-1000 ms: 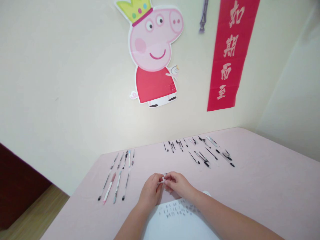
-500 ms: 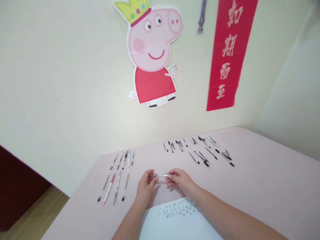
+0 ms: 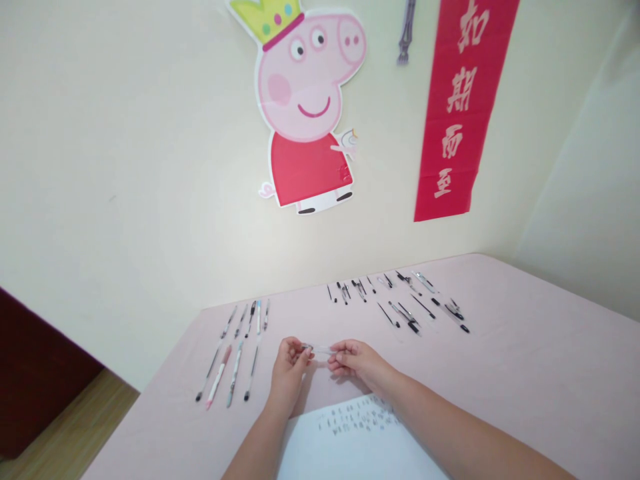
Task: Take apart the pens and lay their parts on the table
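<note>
A clear pen barrel (image 3: 323, 349) stretches between my two hands, just above the pink tabletop. My left hand (image 3: 291, 363) pinches its left end, where a small darker tip shows between thumb and fingers. At the other end, my right hand (image 3: 356, 359) is closed on the barrel with thumb and fingertips, which hide that end. Below the hands lies a white sheet of paper (image 3: 350, 447) with rows of handwriting near its top edge, partly covered by my right forearm.
On the left of the table (image 3: 525, 373) several pens (image 3: 235, 373) lie in two rows. Several pen parts (image 3: 405, 317), such as caps, refills and clear barrels, are spread at the back right. Behind stands a wall with a cartoon pig cutout (image 3: 310, 133) and a red banner (image 3: 453, 133).
My hands have shifted slightly, and the barrel between them now tilts a little down to the right. The pens, the parts and the paper stay where they were.
</note>
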A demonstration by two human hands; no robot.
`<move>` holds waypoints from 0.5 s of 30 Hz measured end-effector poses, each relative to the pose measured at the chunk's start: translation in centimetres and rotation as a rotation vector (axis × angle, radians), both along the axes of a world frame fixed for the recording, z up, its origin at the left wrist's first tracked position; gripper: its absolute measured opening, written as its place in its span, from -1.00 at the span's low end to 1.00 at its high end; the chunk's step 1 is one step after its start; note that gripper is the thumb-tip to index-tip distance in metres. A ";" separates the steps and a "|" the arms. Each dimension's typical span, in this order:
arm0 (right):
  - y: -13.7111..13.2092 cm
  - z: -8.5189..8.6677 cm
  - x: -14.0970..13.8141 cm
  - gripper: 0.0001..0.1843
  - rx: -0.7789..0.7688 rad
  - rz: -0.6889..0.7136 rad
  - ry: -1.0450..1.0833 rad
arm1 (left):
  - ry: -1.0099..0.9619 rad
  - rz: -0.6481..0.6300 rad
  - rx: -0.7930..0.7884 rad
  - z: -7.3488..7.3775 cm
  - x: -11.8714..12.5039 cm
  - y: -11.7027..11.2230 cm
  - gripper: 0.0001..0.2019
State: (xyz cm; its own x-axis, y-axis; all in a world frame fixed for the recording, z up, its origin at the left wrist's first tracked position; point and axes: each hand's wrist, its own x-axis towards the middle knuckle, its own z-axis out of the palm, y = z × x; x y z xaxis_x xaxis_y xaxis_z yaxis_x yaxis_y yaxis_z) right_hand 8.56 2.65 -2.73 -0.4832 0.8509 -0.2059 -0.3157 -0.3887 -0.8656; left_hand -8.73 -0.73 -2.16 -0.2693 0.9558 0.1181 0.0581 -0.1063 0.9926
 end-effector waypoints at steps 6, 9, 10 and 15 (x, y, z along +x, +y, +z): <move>0.2 -0.2 0.0 -0.80 -0.002 0.015 0.003 | 0.043 -0.012 -0.002 0.2 0.0 0.0 -0.71; 0.3 -0.5 0.1 -0.79 -0.001 0.024 0.004 | 0.057 0.000 -0.009 0.4 0.1 0.0 -0.69; 0.4 -0.6 0.1 -0.79 -0.003 0.026 0.006 | 0.060 0.002 -0.010 0.5 0.1 0.0 -0.69; 0.3 -0.5 0.1 -0.76 -0.011 0.029 0.016 | 0.055 -0.001 0.004 0.3 0.1 0.1 -0.67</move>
